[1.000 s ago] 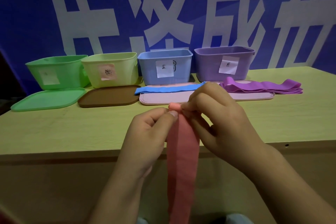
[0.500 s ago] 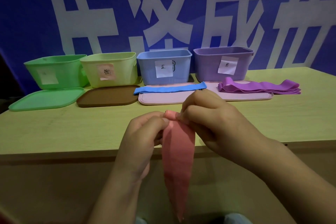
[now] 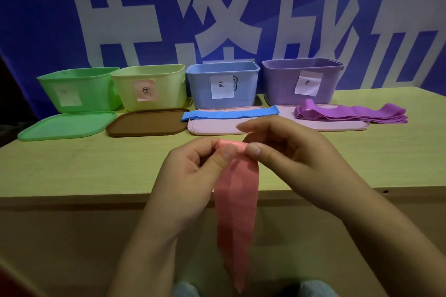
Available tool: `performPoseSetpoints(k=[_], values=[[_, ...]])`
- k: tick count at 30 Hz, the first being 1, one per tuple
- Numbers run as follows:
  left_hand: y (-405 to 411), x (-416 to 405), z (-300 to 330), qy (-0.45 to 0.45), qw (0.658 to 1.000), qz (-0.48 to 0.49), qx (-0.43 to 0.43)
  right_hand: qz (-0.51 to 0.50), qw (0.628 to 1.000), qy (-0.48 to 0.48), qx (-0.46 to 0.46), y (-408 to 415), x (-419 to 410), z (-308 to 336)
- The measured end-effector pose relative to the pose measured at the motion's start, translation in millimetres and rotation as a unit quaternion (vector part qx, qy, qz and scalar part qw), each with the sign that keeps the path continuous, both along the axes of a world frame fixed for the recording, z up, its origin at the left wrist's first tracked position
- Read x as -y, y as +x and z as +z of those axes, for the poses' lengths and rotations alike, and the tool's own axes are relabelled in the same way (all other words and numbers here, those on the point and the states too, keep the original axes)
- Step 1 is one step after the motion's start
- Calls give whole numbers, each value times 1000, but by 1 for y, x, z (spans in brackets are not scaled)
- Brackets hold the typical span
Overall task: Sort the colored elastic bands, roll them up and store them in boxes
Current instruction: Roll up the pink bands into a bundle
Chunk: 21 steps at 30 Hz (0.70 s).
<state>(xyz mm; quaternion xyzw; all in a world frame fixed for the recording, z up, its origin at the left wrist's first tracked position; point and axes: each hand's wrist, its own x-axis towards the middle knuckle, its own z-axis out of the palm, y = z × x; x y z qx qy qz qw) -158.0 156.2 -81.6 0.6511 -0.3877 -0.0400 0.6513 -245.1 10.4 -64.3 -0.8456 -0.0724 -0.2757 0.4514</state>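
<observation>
A pink elastic band (image 3: 235,210) hangs down past the table's front edge, its top end rolled into a small tube. My left hand (image 3: 190,176) pinches the roll's left end with thumb and fingers. My right hand (image 3: 289,154) pinches the right end, its index finger raised above. A blue band (image 3: 229,114) lies flat on a pink lid. A stack of purple bands (image 3: 350,116) lies to its right. At the back stand the green box (image 3: 77,90), yellow box (image 3: 149,87), blue box (image 3: 222,84) and purple box (image 3: 301,81).
A green lid (image 3: 65,126), a brown lid (image 3: 147,123) and two pink lids (image 3: 217,126) lie in front of the boxes. The wooden table (image 3: 96,166) ends near my wrists. A blue banner with white characters hangs behind.
The hanging tail of the pink band has become shorter as the roll at its top has grown. Both hands have shifted slightly lower toward the table edge.
</observation>
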Motion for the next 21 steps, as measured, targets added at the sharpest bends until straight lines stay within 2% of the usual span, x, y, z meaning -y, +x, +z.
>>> performPoseSetpoints(k=[3,6,11,16,21], values=[[-1,0,-2,6,1000,-8,10,-50,985,-163,4,3,1,3],[3,2,-7,3,1000,-5,-7,-90,962,-252,49,6,2,1],[4,1,-3,-17,999,-16,-24,-107,958,-242,107,6,2,1],[11,0,2,-19,992,-54,-111,-94,965,-212,123,3,4,14],[10,5,7,-8,995,-33,-93,-94,962,-219,134,5,5,23]])
